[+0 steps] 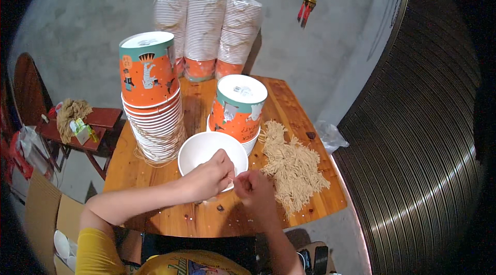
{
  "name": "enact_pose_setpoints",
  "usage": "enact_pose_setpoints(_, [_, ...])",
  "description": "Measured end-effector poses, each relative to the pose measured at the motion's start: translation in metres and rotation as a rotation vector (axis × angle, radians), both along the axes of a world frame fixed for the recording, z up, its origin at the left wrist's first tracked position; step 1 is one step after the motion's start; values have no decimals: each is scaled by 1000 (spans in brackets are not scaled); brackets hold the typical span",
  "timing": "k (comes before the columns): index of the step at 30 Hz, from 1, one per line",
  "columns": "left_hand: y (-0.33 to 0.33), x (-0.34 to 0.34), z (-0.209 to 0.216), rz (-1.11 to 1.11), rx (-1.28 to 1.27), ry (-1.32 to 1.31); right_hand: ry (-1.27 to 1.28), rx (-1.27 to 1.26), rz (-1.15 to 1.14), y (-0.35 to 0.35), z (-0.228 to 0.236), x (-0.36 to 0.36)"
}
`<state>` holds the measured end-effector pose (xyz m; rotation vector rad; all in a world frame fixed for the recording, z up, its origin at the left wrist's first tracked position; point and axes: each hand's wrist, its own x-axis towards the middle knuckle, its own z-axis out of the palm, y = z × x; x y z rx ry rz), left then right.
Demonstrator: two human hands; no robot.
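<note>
A white paper bucket (200,152) stands on the wooden table in front of me, its open mouth tilted toward me. At its near right rim my left hand (211,176) is closed in a pinch. My right hand (254,190) is pinched shut just beside it. A short pale strand of cord (231,178) shows between the fingertips; the rest of it is hidden by the fingers. To the right of my right hand lies a loose heap of beige cords (294,167). Behind the bucket, a short upside-down stack of orange and green printed buckets (235,119) stands close by.
A tall upside-down stack of printed buckets (149,81), with cords hanging down its sides, stands at left. Several plastic-wrapped bucket stacks (205,24) line the table's back. A red bench (98,120) holds more cords. At right is a ribbed metal shutter (418,151); a cardboard box (44,205) sits lower left.
</note>
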<state>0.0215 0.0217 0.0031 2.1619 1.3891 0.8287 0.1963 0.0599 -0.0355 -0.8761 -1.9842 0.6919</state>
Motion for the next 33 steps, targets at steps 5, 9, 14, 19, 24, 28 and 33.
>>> enact_pose_setpoints(5, [-8,6,-1,65,252,113,-23,98,-22,-3,1,-1])
enact_pose_setpoints(9, [-11,7,1,123,220,85,-6,127,-42,-4,-1,-2])
enact_pose_setpoints(14, [-10,6,-1,200,5,-125,-45,190,-69,-7,2,-3])
enact_pose_setpoints(19, [-9,5,-7,178,-26,-256,19,102,-58,-11,-1,-4])
enact_pose_setpoints(24, [-7,4,-5,135,-73,-297,75,42,-74,-11,-7,-4])
enact_pose_setpoints(28, [-5,4,-6,83,-115,-338,86,52,-107,-12,-2,-4])
enact_pose_setpoints(33, [-3,3,-3,75,-199,-372,51,101,-108,-9,-6,-2])
